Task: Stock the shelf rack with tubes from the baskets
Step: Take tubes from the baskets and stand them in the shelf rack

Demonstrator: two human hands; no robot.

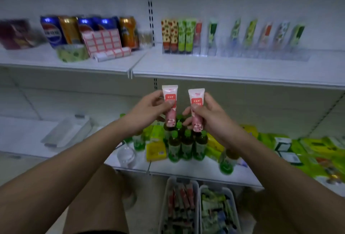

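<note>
- Head view: two pink tubes are held upright below the upper shelf (233,66), crimped ends up, caps down.
- One pink tube (170,105) is pinched by the left hand (149,107) between thumb and curled fingers; the other pink tube (196,109) is gripped the same way by the right hand (207,116). The two tubes are near each other but apart.
- A clear divider rack (261,51) is seen on the upper shelf, already partly stocked: several tubes stand packed at its left end (178,36), and single tubes (267,32) are spread across the slots to the right, with gaps between them.
- Two white baskets sit on the floor below: the left basket (166,196) holds mostly red and pink tubes, the right basket (231,202) mostly green and blue ones. Both look well filled.
- The task is judged to be at an early to middle stage: some slots are served, many tubes remain, and the two held tubes are not yet placed.
</note>
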